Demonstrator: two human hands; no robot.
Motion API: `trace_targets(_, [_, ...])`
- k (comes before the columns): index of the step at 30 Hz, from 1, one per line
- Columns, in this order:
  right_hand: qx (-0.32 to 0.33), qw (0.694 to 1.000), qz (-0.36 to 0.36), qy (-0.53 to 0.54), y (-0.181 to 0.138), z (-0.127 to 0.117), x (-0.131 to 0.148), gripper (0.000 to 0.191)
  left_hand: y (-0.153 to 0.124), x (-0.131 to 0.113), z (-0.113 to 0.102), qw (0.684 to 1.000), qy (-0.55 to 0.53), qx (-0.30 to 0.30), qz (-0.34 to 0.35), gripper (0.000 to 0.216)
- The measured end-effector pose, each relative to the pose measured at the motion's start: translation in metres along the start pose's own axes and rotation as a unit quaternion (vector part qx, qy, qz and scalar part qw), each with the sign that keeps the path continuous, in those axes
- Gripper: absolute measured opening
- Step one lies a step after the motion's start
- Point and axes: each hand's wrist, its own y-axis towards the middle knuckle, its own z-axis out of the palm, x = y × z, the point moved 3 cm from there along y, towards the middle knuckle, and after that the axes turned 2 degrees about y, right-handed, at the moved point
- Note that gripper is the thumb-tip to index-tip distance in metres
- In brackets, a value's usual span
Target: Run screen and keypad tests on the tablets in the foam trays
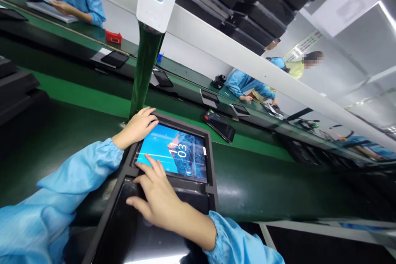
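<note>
A tablet point(188, 152) with a lit lock screen showing 11 03 lies in the far compartment of a black tray point(211, 165). My left hand point(137, 128) rests over the tray's far left corner, its fingers stretched along the rim and the tablet's edge. Above the lower left part of the screen, my right hand point(159, 194) is spread open, with fingertips at or just over the glass; contact is hard to tell. Nothing shows in either hand. Nearer to me, a dark glossy panel point(123, 231) fills the tray's other compartment, partly hidden by my right forearm.
A green post point(140, 70) rises just behind the tray. On the conveyor beyond lie several tablets, among them a dark one point(219, 126). Black trays point(18, 90) are stacked at left. Co-workers in blue sleeves point(93, 6) sit across the line, near a red bin point(113, 36).
</note>
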Motion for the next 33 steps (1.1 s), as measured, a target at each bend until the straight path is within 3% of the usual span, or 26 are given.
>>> trace_targets(5, [-0.019,0.997,-0.030,-0.063,-0.007,0.004,0.010,0.047,0.000,-0.001,0.001,1.000,-0.026,-0.013,0.001,0.051])
trace_targets(8, [-0.053,0.994,-0.052,-0.078,-0.017,-0.017,0.006,0.053,-0.005,-0.002,-0.002,0.998,-0.047,-0.032,-0.002,0.055])
trace_targets(10, [-0.130,0.989,-0.021,-0.064,-0.030,-0.044,-0.011,0.049,-0.015,-0.004,-0.010,0.997,-0.061,-0.049,-0.007,0.056])
trace_targets(13, [-0.263,0.960,0.086,-0.036,-0.060,-0.086,-0.056,0.032,-0.043,-0.009,-0.031,0.994,-0.083,-0.062,-0.026,0.051])
trace_targets(15, [-0.283,0.948,0.143,-0.015,-0.080,-0.100,-0.088,0.031,-0.068,-0.012,-0.044,0.993,-0.101,-0.046,-0.050,0.044])
trace_targets(17, [-0.278,0.944,0.178,-0.006,-0.096,-0.103,-0.112,0.032,-0.094,-0.014,-0.055,0.992,-0.110,-0.029,-0.055,0.036])
trace_targets(20, [-0.268,0.941,0.207,-0.022,-0.104,-0.098,-0.127,0.037,-0.127,-0.015,-0.065,0.994,-0.103,-0.007,-0.033,0.031])
trace_targets(25, [-0.155,0.951,0.245,-0.111,-0.070,-0.081,-0.110,0.042,-0.158,-0.031,-0.077,0.994,-0.094,0.031,-0.042,0.035])
trace_targets(27, [-0.093,0.969,0.195,-0.123,-0.045,-0.075,-0.092,0.046,-0.162,-0.047,-0.081,0.993,-0.105,0.057,-0.027,0.039])
trace_targets(30, [0.009,0.995,0.055,-0.077,-0.017,-0.069,-0.061,0.050,-0.164,-0.071,-0.083,0.992,-0.093,0.071,0.050,0.046])
trace_targets(33, [0.003,0.999,0.009,-0.048,-0.013,-0.074,-0.044,0.047,-0.172,-0.085,-0.079,0.988,-0.039,0.075,0.132,0.054])
